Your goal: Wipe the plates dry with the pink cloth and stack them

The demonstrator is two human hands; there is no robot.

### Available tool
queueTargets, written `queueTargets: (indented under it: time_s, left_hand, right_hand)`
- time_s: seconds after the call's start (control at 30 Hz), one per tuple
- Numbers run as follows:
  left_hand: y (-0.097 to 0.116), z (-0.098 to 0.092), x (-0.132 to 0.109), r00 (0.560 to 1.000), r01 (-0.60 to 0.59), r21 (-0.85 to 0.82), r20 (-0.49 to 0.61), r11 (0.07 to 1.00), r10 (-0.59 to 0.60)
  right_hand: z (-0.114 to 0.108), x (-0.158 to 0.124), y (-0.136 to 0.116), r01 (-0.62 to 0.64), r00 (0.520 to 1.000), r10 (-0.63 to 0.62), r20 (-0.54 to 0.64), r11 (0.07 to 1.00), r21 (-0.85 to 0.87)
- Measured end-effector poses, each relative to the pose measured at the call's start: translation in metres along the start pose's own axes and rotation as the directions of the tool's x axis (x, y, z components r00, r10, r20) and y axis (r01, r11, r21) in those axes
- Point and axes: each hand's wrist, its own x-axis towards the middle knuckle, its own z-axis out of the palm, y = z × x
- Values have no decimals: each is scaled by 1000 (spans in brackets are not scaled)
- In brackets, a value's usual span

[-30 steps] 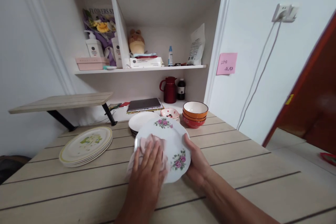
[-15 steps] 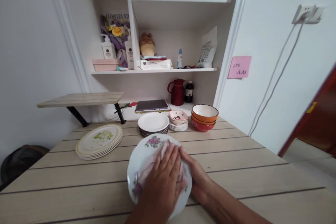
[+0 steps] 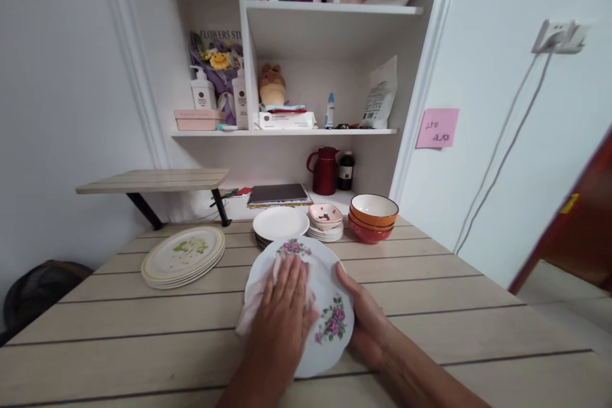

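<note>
I read "FLOWERS STU" on the sheet (image 3: 220,34) behind the bouquet (image 3: 220,70), cut off by the shelf upright (image 3: 245,57). Pink note (image 3: 437,128) on the wall: "250", second handwritten line illegible to me. Print on pump bottle (image 3: 203,94), white box (image 3: 287,120), bag (image 3: 381,95): too small.

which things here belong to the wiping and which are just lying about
In the job:
white scalloped plate with purple flowers, in the right hand
pale pink cloth under the left hand
perhaps the round cream plates, stacked untouched

Apparently just about:
dark red jug
square pink paper note
brown plush toy
</note>
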Motion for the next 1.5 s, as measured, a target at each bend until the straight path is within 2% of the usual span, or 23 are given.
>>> queueTargets:
  time_s: [0.13, 0.2, 0.27, 0.33, 0.47, 0.6, 0.67, 0.77, 0.83, 0.9, 0.97, 1.07, 1.13, 1.23, 1.3, 1.43, 1.5]
  left_hand:
    - [16, -1, 0, 977, -177, -106, 100, 978, 188]
    - [17, 0, 4, 978, -163, -132, 111, 978, 178]
    - [9, 3, 9, 991, -82, -123, 95, 989, 94]
    - [-4, 6, 15, 998, 51, -99, 52, 994, -46]
    - [-27, 5, 16, 944, 327, -57, -12, 943, -328]
    - [-30, -4, 7, 916, 401, -41, 2, 915, -401]
    - [-25, -8, 4, 935, 356, -82, 42, 931, -353]
    - [-15, -11, 3, 988, 129, -188, 108, 974, -110]
    - [-11, -13, 5, 985, -32, -251, 158, 967, 74]
    - [-12, -18, 7, 968, -112, -306, 182, 946, 174]
    - [-21, -23, 8, 978, -109, -342, 134, 933, 163]
    - [-40, -28, 7, 999, -40, -312, -35, 949, 31]
    - [-52, -27, 6, 993, -85, -236, -102, 968, 62]
    - [-57, -22, 8, 971, -240, -114, -44, 964, 236]
    - [-53, -19, 11, 953, -301, -79, 20, 950, 304]
    - [-36, -20, 13, 924, -340, -139, 133, 930, 358]
    - [-28, -21, 13, 922, -336, -148, 150, 930, 357]
  right_hand:
    - [-1, 3, 5, -46, 999, 45, -13, 999, -11]
    - [0, 4, 7, -53, 998, 53, 38, 999, -7]
    - [2, 3, 12, -57, 995, 59, 83, 998, -26]
    - [5, 2, 19, -74, 993, 80, 92, 995, -70]
    - [9, -1, 27, -84, 994, 90, 61, 991, -102]
    - [8, 1, 18, -29, 998, 31, 57, 999, -23]
    - [5, 3, 11, 4, 998, -5, 60, 1000, 10]
    - [2, 4, 5, 14, 998, -16, 65, 999, 30]
    - [2, 5, 5, 2, 998, -4, 67, 1000, 30]
    - [3, 5, 6, -14, 998, 12, 57, 999, 29]
    - [3, 5, 6, -30, 999, 28, 42, 999, 40]
    - [2, 5, 2, -37, 998, 34, 47, 997, 69]
    - [0, 6, -3, -9, 998, 4, 59, 996, 85]
    - [-2, 7, -11, 25, 997, -33, 71, 995, 98]
    - [-3, 7, -14, 7, 997, -14, 75, 996, 89]
    - [-2, 4, -11, -87, 994, 84, 63, 995, 55]
    - [-1, 2, -5, -156, 986, 153, 70, 987, 36]
